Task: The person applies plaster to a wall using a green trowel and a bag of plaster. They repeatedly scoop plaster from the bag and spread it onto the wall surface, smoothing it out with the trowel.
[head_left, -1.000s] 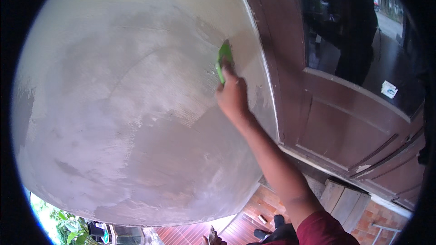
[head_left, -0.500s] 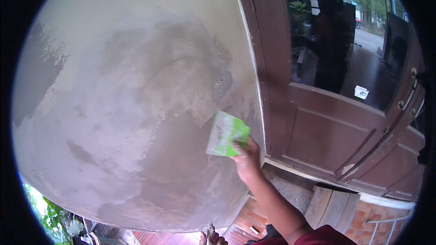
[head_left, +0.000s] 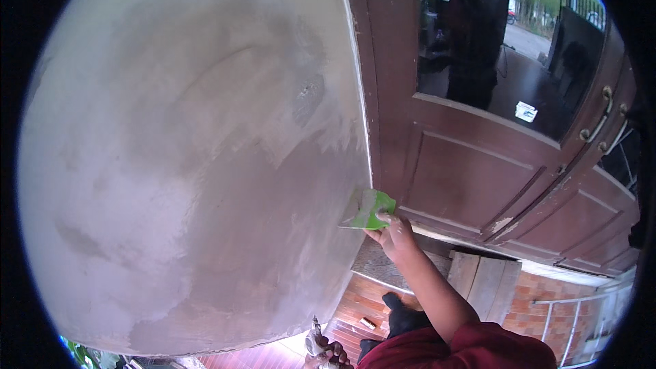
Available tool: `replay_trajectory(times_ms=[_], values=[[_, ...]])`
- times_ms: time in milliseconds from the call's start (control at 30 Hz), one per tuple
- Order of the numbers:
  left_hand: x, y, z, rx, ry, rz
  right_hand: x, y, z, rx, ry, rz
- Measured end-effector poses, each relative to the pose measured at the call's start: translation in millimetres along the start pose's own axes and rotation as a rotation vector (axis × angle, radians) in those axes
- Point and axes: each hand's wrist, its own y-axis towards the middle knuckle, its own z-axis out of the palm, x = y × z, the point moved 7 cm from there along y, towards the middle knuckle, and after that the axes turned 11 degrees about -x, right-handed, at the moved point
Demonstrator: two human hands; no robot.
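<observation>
My right hand [head_left: 395,232] grips a green plastic spreader [head_left: 380,208] by one end. The spreader's pale, smeared blade lies at the right part of the wall [head_left: 260,232], close to the door frame; whether it touches cannot be made out. The wall carries grey patches of filler, darker and damp-looking in the lower middle. At the bottom edge my left hand [head_left: 329,355] is closed around a filler-smeared tool with a narrow tip [head_left: 315,331], which points up toward the wall; its lower part is hidden.
On the right stands a brown panelled door [head_left: 471,184] with a dark glass pane [head_left: 519,48] and metal handles [head_left: 601,116]. Below it are a wooden step [head_left: 482,283], reddish floor tiles [head_left: 540,301] and a white metal rail [head_left: 547,321]. Green leaves [head_left: 85,354] show at the lower left.
My right hand has carried the spreader right toward the wall's edge by the door frame. The view has shifted, so wall and door sit higher and further left. The left hand still holds its tool.
</observation>
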Motion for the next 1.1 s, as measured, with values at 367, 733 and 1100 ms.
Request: replay_trajectory(times_ms=[367,733,1100], values=[[8.1,86.0,49.4,-0.285,0.143,0.139,126.3,120.5,147.5,0.043,-0.550,-1.320],[-2.3,128.6,107.6,-0.190,0.154,0.048,47.8,51.8,128.2,0.561,-0.486,-1.208],[-8.4,135.7,147.4,0.020,0.144,-0.008,96.9,51.5,214.8,0.389,-0.549,-1.409]])
